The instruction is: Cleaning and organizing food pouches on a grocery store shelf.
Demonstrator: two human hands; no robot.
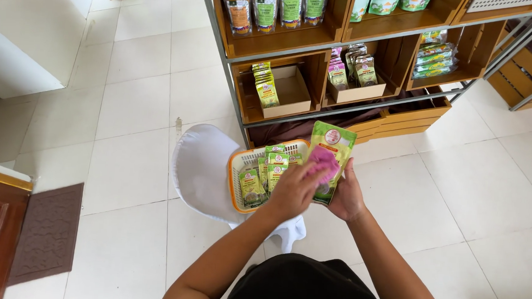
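We look down over a person's two bare arms at a green flat pouch with a round label (332, 153), held upright just in front of a wooden shelf unit with a grey metal frame (380, 58). The right hand (347, 199) grips the pouch from below and behind, fingers clenched around its lower edge. The left hand (294, 190) presses a pink-purple cloth (323, 163) against the pouch's front; how tightly those fingers close on the cloth we cannot tell, as the hand is blurred.

Just beside the hands, to their left, an orange-rimmed white plastic basket (236, 166) holds a row of similar green pouches (265, 170) standing on edge. The basket rests on a white round seat (201, 167) that stands between the person and the shelf's lowest level.

On the shelves, a shallow cardboard tray (290, 93) carries a few yellow-green packets (264, 83) at its left end. The next compartment holds pink and olive packets (350, 68) in a second tray, and further right lies a stack of green flat packets (436, 60). The top shelf shows clear bags with orange and green labels (276, 7). The floor is pale square tiles (495, 180), with a dark brown mat (46, 232) at the left.
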